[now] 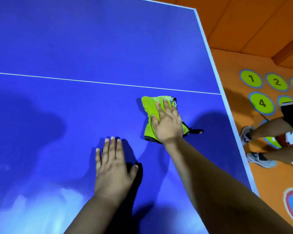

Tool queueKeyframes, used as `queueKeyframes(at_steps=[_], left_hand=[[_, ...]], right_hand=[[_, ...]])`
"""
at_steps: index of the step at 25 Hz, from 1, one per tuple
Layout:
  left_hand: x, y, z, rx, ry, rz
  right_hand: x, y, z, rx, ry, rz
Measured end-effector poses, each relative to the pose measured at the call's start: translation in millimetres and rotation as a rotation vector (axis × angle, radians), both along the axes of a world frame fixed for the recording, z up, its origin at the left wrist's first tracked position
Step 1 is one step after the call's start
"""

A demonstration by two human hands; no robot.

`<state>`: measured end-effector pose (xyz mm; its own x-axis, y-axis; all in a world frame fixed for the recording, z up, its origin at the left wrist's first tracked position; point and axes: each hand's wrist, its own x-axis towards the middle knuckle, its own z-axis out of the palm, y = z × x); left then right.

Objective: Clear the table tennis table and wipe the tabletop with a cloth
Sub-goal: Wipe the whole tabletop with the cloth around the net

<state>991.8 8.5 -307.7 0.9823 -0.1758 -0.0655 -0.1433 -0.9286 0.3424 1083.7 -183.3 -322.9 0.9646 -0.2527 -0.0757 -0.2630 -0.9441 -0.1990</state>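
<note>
A bunched lime-green cloth [150,107] with black trim lies on the blue table tennis table [95,44], just below the white centre line and near the right edge. My right hand [167,122] presses flat on the cloth with straight fingers, covering its middle. My left hand [112,162] rests flat on the bare tabletop, fingers straight, a little below and to the left of the cloth.
The table's white right edge [226,102] runs diagonally down the right side. Beyond it is an orange floor with numbered green circles [251,79]. Another person's legs and shoes [260,159] stand close to the table's right edge.
</note>
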Motion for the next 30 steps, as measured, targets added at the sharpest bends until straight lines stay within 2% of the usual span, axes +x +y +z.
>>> queueKeyframes(at_steps=[6, 8, 11, 15, 18, 21, 30], left_hand=[[-22.6, -51.9, -5.0, 0.011, 0.042, -0.100], [-29.1, -55.2, -6.4, 0.032, 0.039, -0.124], [-36.2, -46.8, -6.2, 0.039, 0.040, -0.137], [-34.4, -4.3, -3.7, 0.040, 0.010, -0.110], [-28.2, 41.5, -1.3, 0.025, 0.006, -0.082], [-23.3, 102.5, 1.8, 0.020, 0.023, -0.045], [-13.5, 280.0, -6.6, 0.042, 0.035, 0.120]], right_hand=[[-35.3, -112.1, -3.7, 0.031, -0.060, -0.207], [-51.5, -137.0, -2.0, -0.002, 0.004, -0.305], [-75.9, -152.2, 4.2, -0.002, 0.083, -0.430], [-101.3, -139.4, 5.6, 0.033, 0.089, -0.539], [-118.1, -101.6, 3.4, 0.027, 0.076, -0.587], [-122.2, -23.2, 7.2, 0.007, 0.063, -0.566], [-34.3, 217.1, 6.7, -0.049, 0.059, -0.262]])
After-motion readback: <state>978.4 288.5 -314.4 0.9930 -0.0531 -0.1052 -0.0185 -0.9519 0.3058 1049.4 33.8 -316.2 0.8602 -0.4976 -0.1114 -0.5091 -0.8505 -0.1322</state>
